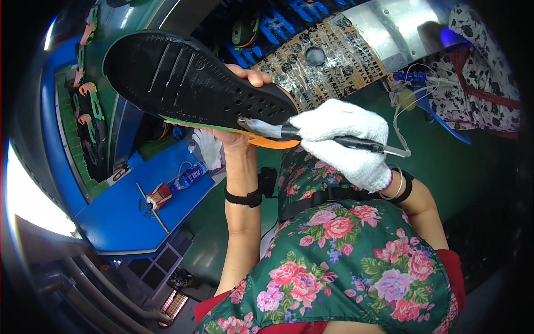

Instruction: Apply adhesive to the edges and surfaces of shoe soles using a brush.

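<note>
My bare left hand [232, 138] grips a black shoe sole [183, 83] from beneath, with fingertips curled over its far edge. The sole is tilted with its inner face up; slots mark its wide end and small holes the narrower end. Green and orange show along its near rim. In a white knitted glove, my right hand [347, 139] is closed round a black-handled brush [261, 128]. Its pale, dark-tipped bristles lie against the sole's near edge, beside the holes. Wet-looking streaks shine on the sole. A pale tube [397, 151] runs from the handle's rear end.
Ahead stands a tape-covered cardboard surface [334, 67] with a round dark cup [315, 55], beside a metal plate [395, 28]. Leftward, a blue table [122, 217] holds a bottle [190, 175] and a red pack [159, 196]. Colourful shoe parts [90, 106] lie on a green belt.
</note>
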The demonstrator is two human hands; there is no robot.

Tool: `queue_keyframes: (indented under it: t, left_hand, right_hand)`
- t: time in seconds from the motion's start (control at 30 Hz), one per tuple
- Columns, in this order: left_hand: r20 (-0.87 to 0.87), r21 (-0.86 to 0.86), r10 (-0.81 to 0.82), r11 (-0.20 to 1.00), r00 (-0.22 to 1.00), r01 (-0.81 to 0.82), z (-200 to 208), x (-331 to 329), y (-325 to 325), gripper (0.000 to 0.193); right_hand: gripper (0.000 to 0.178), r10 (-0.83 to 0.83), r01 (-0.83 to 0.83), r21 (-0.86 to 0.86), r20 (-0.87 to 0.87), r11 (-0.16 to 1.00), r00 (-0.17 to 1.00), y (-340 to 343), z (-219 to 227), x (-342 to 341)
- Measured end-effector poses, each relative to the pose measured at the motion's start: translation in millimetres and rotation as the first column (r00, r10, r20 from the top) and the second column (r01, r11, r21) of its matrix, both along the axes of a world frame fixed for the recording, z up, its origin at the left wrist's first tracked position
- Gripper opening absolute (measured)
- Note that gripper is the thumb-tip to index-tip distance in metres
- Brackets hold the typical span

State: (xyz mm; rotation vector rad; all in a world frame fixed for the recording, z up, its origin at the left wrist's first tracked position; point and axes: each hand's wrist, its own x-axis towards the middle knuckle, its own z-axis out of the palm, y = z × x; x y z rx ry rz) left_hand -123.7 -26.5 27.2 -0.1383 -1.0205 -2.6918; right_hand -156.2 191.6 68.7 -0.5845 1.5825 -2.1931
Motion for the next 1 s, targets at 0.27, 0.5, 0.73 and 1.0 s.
queue_keyframes:
  t: [0.27,0.5,0.73,1.0]
  left_hand:
    - [0.058,-0.004,0.035,0.999,0.998,-0.035,-8,4,6,0.087]
    - [0.106,-0.049,0.013,0.999,0.994,-0.007,2,5,5,0.074]
    - [0.053,-0.070,0.041,0.997,0.998,-0.037,20,5,10,0.053]
    - [0.088,-0.161,-0.042,0.985,0.995,0.056,25,2,-1,0.053]
  right_hand:
    - [0.018,0.042,-0.043,-0.059,-0.021,0.997,0.999,0,-3,5]
    - [0.017,-0.037,0.040,-0.022,0.117,0.999,0.992,17,-11,3]
    - [0.021,-0.028,0.037,0.033,-0.232,0.999,0.972,31,-16,4]
    - [0.028,0.056,-0.041,0.042,-0.449,0.998,0.892,38,-12,6]
